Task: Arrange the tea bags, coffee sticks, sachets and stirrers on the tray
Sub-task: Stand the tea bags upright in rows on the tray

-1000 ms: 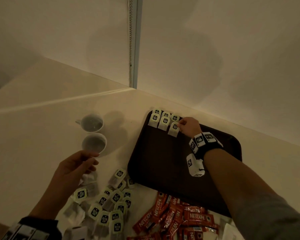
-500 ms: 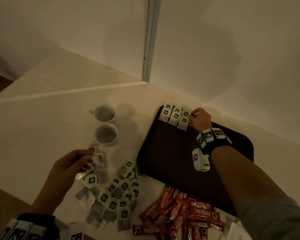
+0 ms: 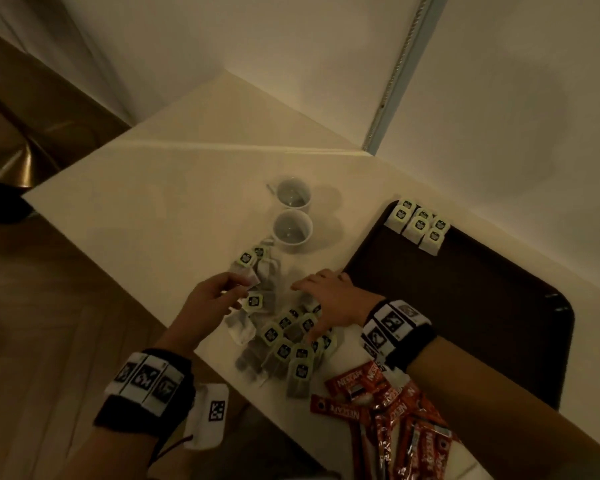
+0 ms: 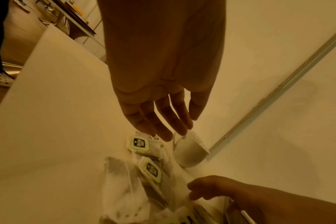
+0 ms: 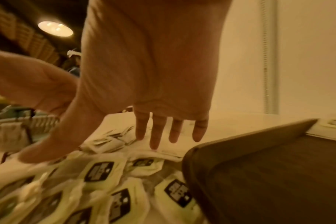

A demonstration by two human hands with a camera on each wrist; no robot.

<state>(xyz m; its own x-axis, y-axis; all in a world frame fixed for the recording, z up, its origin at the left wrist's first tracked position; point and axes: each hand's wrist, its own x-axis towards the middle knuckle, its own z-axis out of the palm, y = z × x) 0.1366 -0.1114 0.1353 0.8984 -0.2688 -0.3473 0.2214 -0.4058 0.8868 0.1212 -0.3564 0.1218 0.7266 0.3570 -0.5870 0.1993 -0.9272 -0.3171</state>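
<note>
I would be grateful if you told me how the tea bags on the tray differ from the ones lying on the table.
The tea bags on the tray stand in neat overlapping rows at the far corner of the tray; the tea bags on the table lie in a loose, jumbled pile. The tray group is small; the pile holds many more. No hand touches the tray group, while the right hand spreads over the pile. Both have pale green tags with dark labels.

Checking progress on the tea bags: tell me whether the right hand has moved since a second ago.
Yes. The right hand left the tea bag row at the tray's far corner, coming back to the loose tea bag pile beside the tray.
</note>
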